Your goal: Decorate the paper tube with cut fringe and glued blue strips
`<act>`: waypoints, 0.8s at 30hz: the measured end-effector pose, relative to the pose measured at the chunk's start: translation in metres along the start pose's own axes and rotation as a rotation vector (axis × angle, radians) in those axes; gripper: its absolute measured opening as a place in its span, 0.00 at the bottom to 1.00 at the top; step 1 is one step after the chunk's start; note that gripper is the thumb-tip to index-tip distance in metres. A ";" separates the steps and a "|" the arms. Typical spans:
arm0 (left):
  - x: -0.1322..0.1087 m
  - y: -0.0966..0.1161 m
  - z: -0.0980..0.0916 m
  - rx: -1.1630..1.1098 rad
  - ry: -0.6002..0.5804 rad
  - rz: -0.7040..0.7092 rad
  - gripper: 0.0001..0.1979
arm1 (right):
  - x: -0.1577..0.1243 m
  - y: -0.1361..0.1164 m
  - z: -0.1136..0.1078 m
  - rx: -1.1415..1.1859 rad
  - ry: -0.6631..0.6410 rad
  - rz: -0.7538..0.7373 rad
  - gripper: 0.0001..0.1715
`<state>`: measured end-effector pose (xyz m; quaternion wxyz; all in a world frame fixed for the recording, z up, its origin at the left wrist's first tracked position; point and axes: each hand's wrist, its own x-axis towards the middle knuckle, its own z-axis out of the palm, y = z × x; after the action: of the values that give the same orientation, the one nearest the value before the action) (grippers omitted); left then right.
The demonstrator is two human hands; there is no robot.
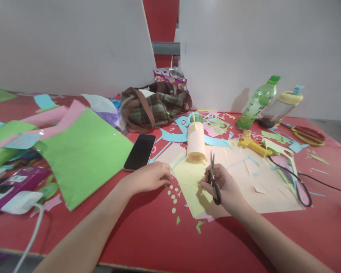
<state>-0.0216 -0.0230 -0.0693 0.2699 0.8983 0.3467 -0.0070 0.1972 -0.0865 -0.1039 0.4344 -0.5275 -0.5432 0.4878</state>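
Note:
In my right hand [220,185] is a pair of scissors [213,172] with black handles, blades pointing away from me and nearly together. My left hand [156,176] rests low over the table, fingers curled down and together. A tiny green paper piece [166,185] shows at its fingertips; whether it is gripped is hard to see. Beside it lie several small pale-green paper dots [174,201] and green scraps [199,226]. Beyond the scissors stands a cream paper tube [196,140] with a green top and yellow strip. Pale yellow and cream paper sheets [261,197] lie under my right hand.
A phone [140,151] and a large green sheet [85,155] lie left, near a purple power strip [25,184]. Behind are a plaid bag [165,108], a green bottle [258,102] and a clear cup [282,108]. A yellow glue gun [254,145] trails its cord at right.

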 end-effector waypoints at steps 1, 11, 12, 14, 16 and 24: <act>0.000 -0.001 0.000 -0.001 0.006 0.001 0.10 | 0.001 0.001 -0.001 -0.018 0.019 -0.009 0.17; 0.017 0.011 0.021 -0.021 0.205 0.022 0.09 | 0.010 0.000 -0.014 -0.342 0.182 -0.052 0.17; 0.018 0.013 0.024 -0.021 0.228 0.038 0.09 | 0.010 0.000 -0.015 -0.356 0.178 -0.055 0.17; 0.021 0.016 0.030 -0.041 0.273 0.079 0.09 | 0.009 0.000 -0.015 -0.358 0.161 -0.066 0.16; 0.022 0.018 0.035 -0.058 0.286 0.119 0.08 | 0.009 -0.001 -0.015 -0.337 0.128 -0.083 0.17; 0.020 0.025 0.048 -0.068 0.323 0.060 0.07 | 0.003 -0.009 -0.009 -0.460 -0.002 -0.096 0.14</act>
<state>0.0173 -0.0494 -0.1027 0.2411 0.8880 0.3585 0.1575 0.2040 -0.0823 -0.0934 0.3250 -0.5855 -0.6652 0.3303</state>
